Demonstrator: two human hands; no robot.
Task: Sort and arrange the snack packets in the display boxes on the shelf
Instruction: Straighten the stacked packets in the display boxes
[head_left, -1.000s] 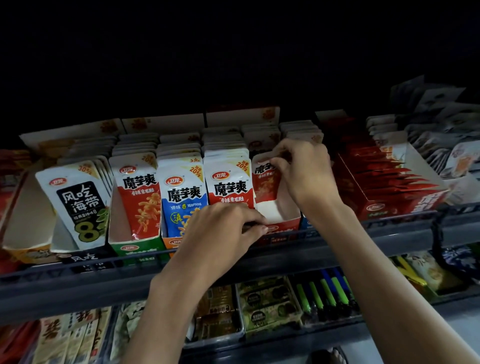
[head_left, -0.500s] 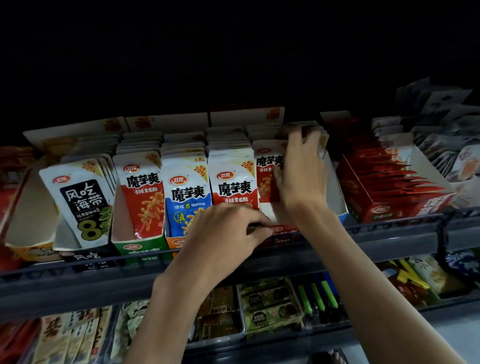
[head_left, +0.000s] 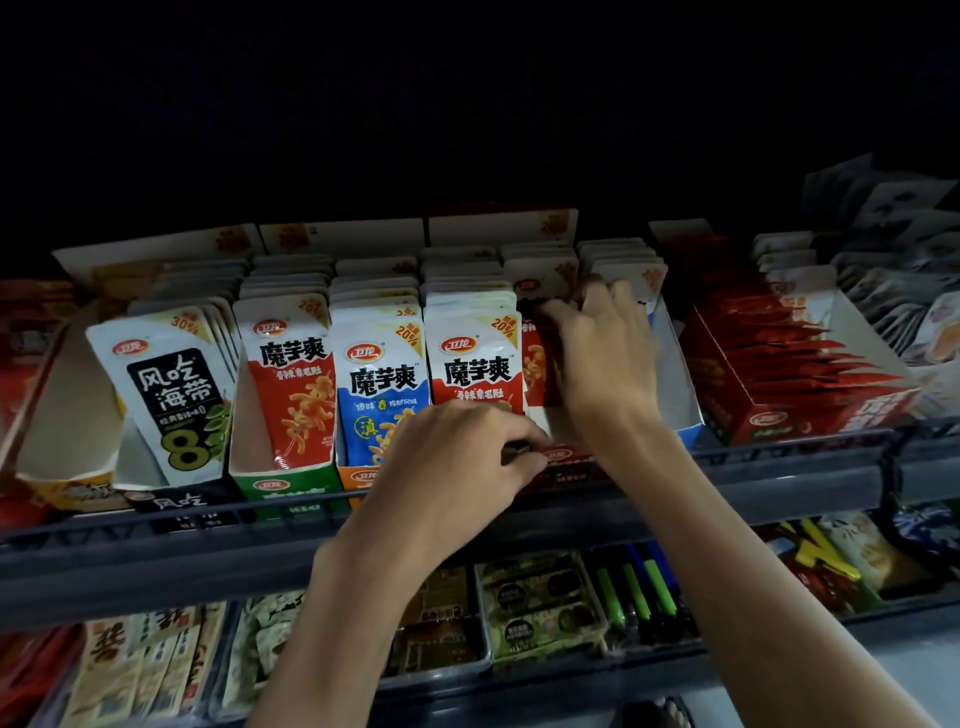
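my left hand (head_left: 457, 457) is curled round the front lip of the red display box (head_left: 563, 457), fingers clamped on the card. my right hand (head_left: 605, 364), at its 1 o'clock, reaches into that same box over the red packet (head_left: 535, 364). its fingers are blurred, so i cannot tell whether they pinch or only press. the packet stands upright near the box front, red with orange strips. at 9 o'clock a full row of white-and-red packets (head_left: 475, 358) crowds it, then a blue packet (head_left: 382, 384) and a seaweed packet (head_left: 166, 384). at 3 o'clock sit a blue-edged box (head_left: 675, 374) and a red carton (head_left: 779, 415). the shelf rail (head_left: 779, 467) crosses under both wrists.
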